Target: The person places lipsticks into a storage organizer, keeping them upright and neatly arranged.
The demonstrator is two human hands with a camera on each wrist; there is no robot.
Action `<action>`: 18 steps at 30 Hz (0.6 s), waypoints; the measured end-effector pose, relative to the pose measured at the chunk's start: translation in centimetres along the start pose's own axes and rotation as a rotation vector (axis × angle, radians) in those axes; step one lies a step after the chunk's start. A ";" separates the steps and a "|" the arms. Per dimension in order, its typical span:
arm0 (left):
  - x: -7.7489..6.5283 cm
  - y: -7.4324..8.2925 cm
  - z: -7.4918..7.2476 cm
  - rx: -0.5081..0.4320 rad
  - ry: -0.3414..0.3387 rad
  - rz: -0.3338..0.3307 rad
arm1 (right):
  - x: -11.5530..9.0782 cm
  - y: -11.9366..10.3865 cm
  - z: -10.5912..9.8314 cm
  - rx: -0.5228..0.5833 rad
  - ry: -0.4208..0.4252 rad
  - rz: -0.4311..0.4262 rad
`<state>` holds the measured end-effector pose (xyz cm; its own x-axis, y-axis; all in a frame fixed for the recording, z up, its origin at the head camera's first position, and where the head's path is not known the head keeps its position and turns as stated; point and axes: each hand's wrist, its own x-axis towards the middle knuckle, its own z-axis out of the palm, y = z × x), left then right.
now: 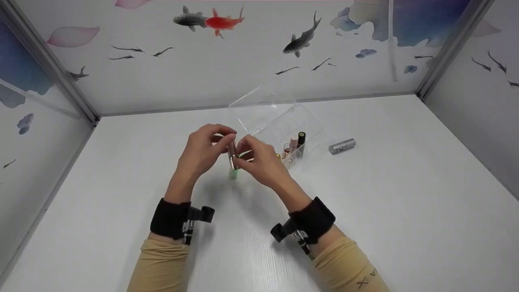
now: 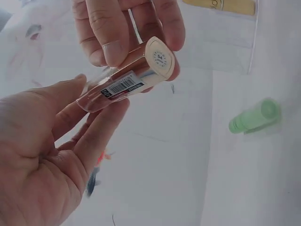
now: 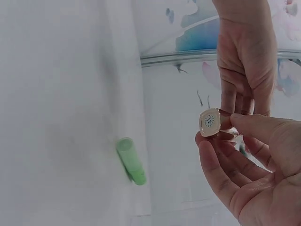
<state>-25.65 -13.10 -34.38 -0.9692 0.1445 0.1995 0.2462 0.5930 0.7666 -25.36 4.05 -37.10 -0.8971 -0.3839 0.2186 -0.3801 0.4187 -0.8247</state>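
Observation:
Both hands hold a shiny rose-gold lipstick tube (image 1: 232, 157) above the table. My left hand (image 1: 202, 151) pinches its upper end between thumb and fingers, while my right hand (image 1: 262, 163) grips it near the base. A barcode label runs along the side of the lipstick (image 2: 124, 80) in the left wrist view, and a round printed mark shows on its pale base. Just below the hands, partly hidden in the head view, a light green tube (image 1: 233, 174) stands on the table. That green tube (image 3: 130, 161) is fully visible in the right wrist view.
Behind my right hand is a clear plastic box (image 1: 299, 156) with its lid (image 1: 259, 101) raised. Inside it stand several cosmetic tubes, among them a black one (image 1: 301, 138) and a pink one (image 1: 293, 142). To its right a silver tube (image 1: 342, 146) lies on the white table.

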 end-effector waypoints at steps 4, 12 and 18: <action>-0.2 1.1 0.6 -0.038 0.061 0.095 | -0.3 -0.4 -1.6 0.014 0.014 -0.005; -0.3 2.4 2.2 -0.074 0.153 0.285 | -1.0 -0.3 -5.1 -0.029 0.009 -0.021; -0.4 3.0 3.2 -0.031 0.198 0.372 | -1.5 0.1 -7.3 -0.073 0.017 -0.107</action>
<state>-24.54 -8.81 -34.08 -0.7949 0.1873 0.5771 0.5819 0.5045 0.6378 -25.71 10.68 -33.64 -0.8537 -0.4164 0.3128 -0.4891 0.4348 -0.7561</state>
